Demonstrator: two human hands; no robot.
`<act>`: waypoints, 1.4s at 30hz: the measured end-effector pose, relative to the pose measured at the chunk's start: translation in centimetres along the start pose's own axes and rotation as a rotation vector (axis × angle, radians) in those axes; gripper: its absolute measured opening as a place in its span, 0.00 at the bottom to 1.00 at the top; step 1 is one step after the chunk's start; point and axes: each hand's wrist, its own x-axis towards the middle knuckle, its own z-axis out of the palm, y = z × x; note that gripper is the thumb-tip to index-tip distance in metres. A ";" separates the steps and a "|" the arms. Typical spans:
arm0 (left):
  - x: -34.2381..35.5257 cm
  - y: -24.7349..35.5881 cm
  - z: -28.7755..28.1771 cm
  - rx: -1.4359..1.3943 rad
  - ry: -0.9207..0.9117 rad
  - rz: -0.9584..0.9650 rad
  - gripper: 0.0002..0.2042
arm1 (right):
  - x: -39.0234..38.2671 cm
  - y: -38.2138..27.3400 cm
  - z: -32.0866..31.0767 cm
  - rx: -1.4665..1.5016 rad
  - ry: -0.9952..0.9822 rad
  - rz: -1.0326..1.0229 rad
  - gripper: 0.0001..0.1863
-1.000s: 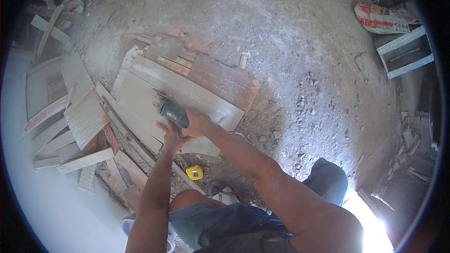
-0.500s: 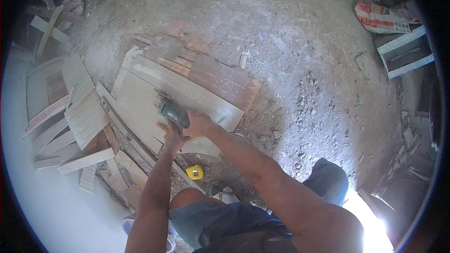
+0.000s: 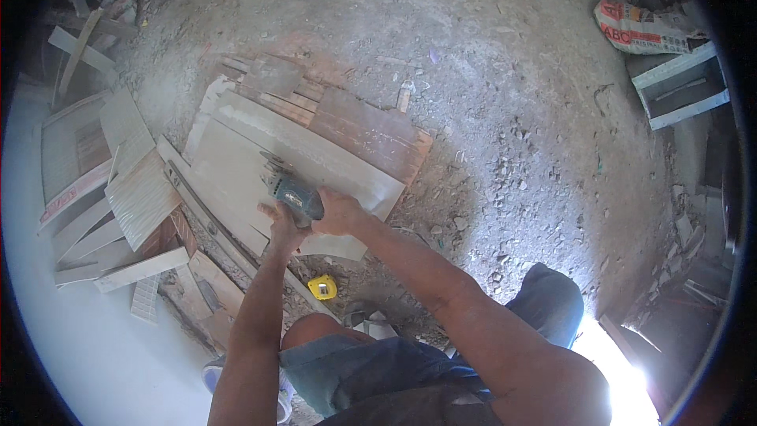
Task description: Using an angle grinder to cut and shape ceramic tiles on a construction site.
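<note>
The dark teal, barrel-shaped angle grinder (image 3: 296, 196) lies over the pale grey, flat rectangular slab (image 3: 331, 171); against half a second ago it has slid slightly rightward and toward the person, suggesting the work is mid-pass; the right hand's (image 3: 339, 213) grip is wrapped round its rear end; the left hand (image 3: 287, 229) lies against its near side, though whether that grip closes cannot be told; the yellow, rounded tape measure (image 3: 322, 287) rests nearer the person.
</note>
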 end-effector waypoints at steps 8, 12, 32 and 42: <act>-0.5 1.3 -0.7 -0.110 -0.074 -0.055 0.66 | 0.2 -0.3 -0.5 -0.008 -0.038 0.018 0.45; 0.3 0.2 0.1 -0.092 -0.058 -0.054 0.65 | -0.5 0.1 -0.4 -0.030 -0.021 0.021 0.47; 3.0 -4.9 2.8 -0.026 0.117 0.168 0.72 | -2.2 1.1 0.1 -0.023 -0.013 0.048 0.51; 0.5 -1.2 0.8 -0.117 0.013 0.061 0.74 | -3.8 2.0 -0.6 -0.030 -0.093 0.099 0.45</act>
